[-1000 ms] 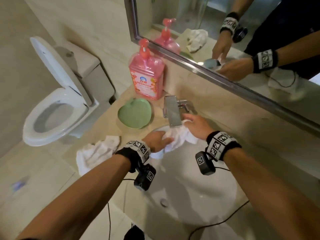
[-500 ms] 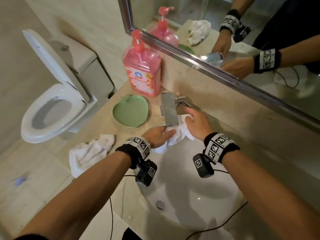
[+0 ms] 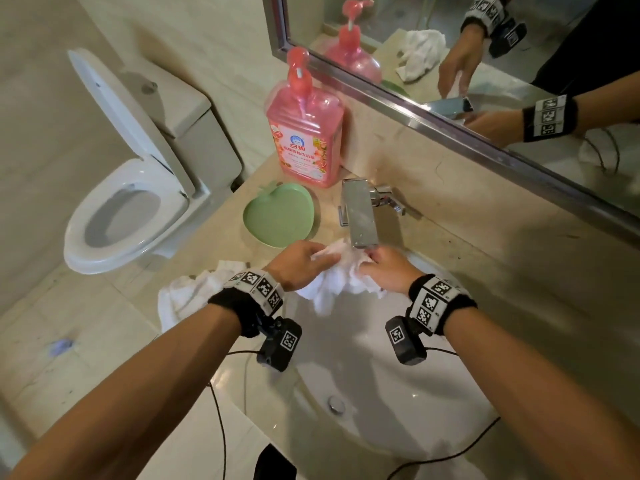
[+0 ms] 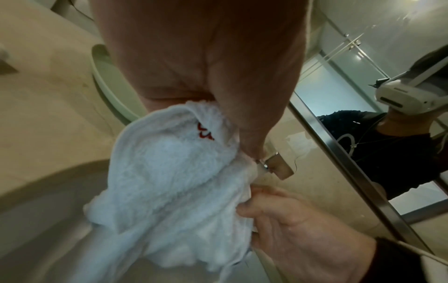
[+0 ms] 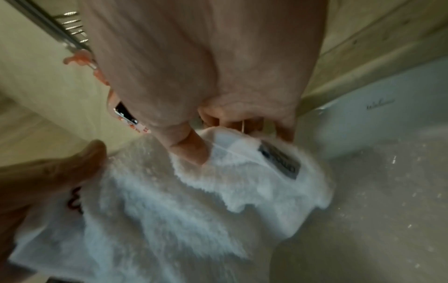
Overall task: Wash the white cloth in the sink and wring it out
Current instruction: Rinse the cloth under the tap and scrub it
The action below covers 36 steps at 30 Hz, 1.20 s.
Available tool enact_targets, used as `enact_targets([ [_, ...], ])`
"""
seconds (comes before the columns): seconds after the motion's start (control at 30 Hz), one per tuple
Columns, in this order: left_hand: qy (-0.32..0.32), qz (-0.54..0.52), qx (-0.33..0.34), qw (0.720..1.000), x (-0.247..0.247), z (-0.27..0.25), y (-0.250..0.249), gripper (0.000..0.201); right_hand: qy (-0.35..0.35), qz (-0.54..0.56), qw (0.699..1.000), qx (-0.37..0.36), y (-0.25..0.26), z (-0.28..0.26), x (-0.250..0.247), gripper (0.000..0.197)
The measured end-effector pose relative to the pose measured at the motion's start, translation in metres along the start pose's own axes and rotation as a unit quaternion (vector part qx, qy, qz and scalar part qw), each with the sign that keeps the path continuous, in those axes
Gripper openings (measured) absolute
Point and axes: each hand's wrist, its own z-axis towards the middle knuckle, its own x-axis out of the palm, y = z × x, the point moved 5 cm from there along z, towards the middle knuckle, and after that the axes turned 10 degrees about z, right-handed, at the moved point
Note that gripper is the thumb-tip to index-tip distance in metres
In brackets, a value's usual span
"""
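Head view shows the sink [image 3: 398, 403] basin lying wide and bare below the hands, with the drain [image 3: 336, 404] well under them, so there is likely ample room to lower or twist the white cloth [image 3: 341, 278] without meeting the rim. The cloth is bunched just under the faucet [image 3: 360, 213] spout, probably to catch water. The left hand [image 3: 299, 263] and right hand [image 3: 388, 270] each pinch one end with curled fingers.
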Motion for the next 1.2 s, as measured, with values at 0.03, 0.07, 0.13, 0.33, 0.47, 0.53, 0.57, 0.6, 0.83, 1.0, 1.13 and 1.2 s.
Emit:
enact_targets([
  [0.03, -0.007, 0.005, 0.0, 1.0, -0.003, -0.002, 0.002, 0.036, -0.006, 0.026, 1.0, -0.001, 0.002, 0.004, 0.003, 0.017],
  [0.07, -0.014, 0.007, -0.002, 1.0, -0.004, -0.002, 0.004, 0.04, -0.009, 0.045, 0.999, 0.015, 0.002, 0.008, 0.005, 0.014],
  [0.13, -0.02, 0.003, -0.007, 1.0, -0.006, -0.003, 0.007, 0.042, 0.002, 0.089, 0.995, 0.04, 0.002, 0.009, 0.01, 0.014],
  [0.33, 0.018, 0.011, -0.049, 0.999, 0.004, 0.01, 0.015, 0.034, -0.05, 0.064, 0.996, 0.043, -0.008, 0.006, -0.004, 0.041],
  [0.47, 0.035, 0.044, -0.055, 0.997, 0.024, 0.026, 0.009, 0.046, -0.052, -0.038, 0.997, -0.033, -0.008, -0.001, -0.018, 0.032],
  [0.53, 0.033, 0.027, -0.044, 0.998, 0.035, 0.037, -0.002, 0.036, -0.042, -0.084, 0.995, -0.034, -0.012, -0.004, -0.024, 0.024],
  [0.57, 0.039, 0.015, -0.04, 0.998, 0.041, 0.042, -0.007, 0.032, -0.045, -0.093, 0.994, -0.026, -0.017, -0.005, -0.028, 0.019],
  [0.6, 0.048, 0.006, -0.038, 0.998, 0.047, 0.047, -0.012, 0.028, -0.053, -0.084, 0.995, -0.014, -0.022, -0.006, -0.033, 0.013],
  [0.83, 0.025, -0.041, -0.029, 0.998, 0.058, 0.066, -0.023, 0.013, -0.066, 0.088, 0.993, 0.033, -0.044, -0.007, -0.042, 0.038],
  [1.0, 0.045, -0.061, -0.032, 0.997, 0.045, 0.059, -0.013, 0.024, -0.038, 0.041, 0.998, 0.021, -0.032, 0.0, -0.029, 0.042],
  [1.13, 0.041, -0.012, -0.023, 0.999, 0.028, 0.047, 0.001, 0.025, -0.011, 0.185, 0.982, 0.023, -0.023, 0.016, -0.008, 0.016],
  [1.2, 0.028, 0.002, -0.032, 0.999, 0.022, 0.046, 0.012, 0.023, -0.031, 0.124, 0.992, -0.009, -0.016, 0.021, -0.006, 0.021],
])
